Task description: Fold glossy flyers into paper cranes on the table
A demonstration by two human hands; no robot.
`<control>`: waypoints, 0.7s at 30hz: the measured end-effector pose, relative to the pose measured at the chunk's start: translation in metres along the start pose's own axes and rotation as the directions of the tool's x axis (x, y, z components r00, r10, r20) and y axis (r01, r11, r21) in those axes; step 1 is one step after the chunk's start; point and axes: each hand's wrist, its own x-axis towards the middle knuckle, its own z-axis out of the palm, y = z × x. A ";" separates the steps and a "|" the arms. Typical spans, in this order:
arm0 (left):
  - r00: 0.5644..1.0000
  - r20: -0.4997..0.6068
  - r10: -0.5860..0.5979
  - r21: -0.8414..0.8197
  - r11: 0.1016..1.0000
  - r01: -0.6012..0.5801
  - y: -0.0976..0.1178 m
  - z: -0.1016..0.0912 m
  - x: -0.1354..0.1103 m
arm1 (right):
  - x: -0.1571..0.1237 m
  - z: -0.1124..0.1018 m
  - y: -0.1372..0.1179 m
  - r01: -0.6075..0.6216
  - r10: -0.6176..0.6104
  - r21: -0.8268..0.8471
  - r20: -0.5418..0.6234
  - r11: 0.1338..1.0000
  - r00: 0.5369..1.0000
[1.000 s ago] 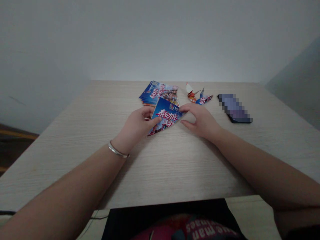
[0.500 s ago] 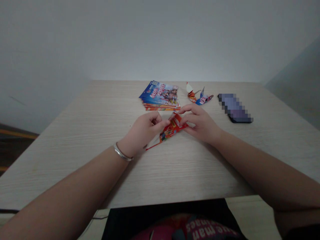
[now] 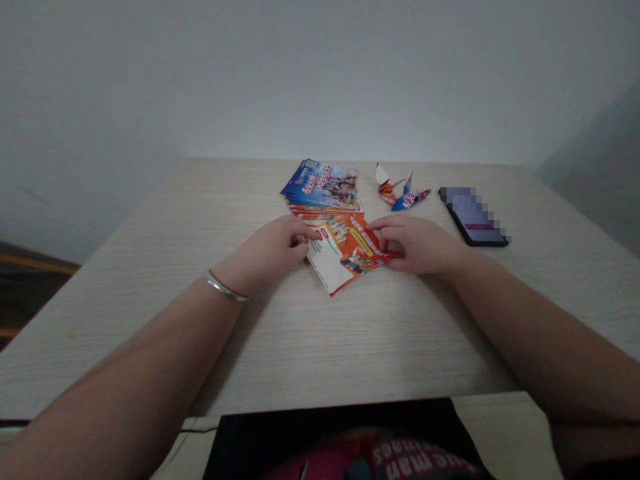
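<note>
A printed paper sheet point(image 3: 333, 263), orange on one part and white on the other, lies spread on the table between my hands. My left hand point(image 3: 275, 250) pinches its left edge between thumb and fingers, with a silver bangle on the wrist. At the sheet's right edge, my right hand point(image 3: 415, 245) grips the orange part, thumb below and fingers on top. Just beyond the sheet sits a fanned stack of leaflets point(image 3: 323, 187), blue on top with orange edges beneath. Two folded paper cranes point(image 3: 405, 199) stand to the right of that stack.
A phone point(image 3: 473, 217) with a blurred screen lies right of the cranes. The pale wooden table point(image 3: 150, 267) meets a grey wall point(image 3: 320, 80) at the back. A thin dark cable point(image 3: 200, 430) runs near the front edge, left of my lap.
The paper, folded narrow with a flap raised half a second ago, is now opened out wide and flatter. My hands have moved apart, the left one leftward and the right one slightly rightward.
</note>
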 end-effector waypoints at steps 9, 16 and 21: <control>0.974 0.121 0.192 -0.065 0.981 -0.185 0.003 -0.002 0.000 | 0.000 0.004 -0.025 0.011 -0.014 0.062 0.053 0.998 0.998; 0.997 0.082 0.002 -0.265 0.964 0.020 0.013 0.004 -0.001 | 0.009 0.004 -0.020 -0.006 0.018 0.301 -0.037 0.954 0.999; 0.981 0.089 -0.174 -0.480 0.855 0.196 0.018 0.006 0.001 | 0.014 0.018 -0.016 -0.117 0.234 0.441 -0.222 0.890 0.947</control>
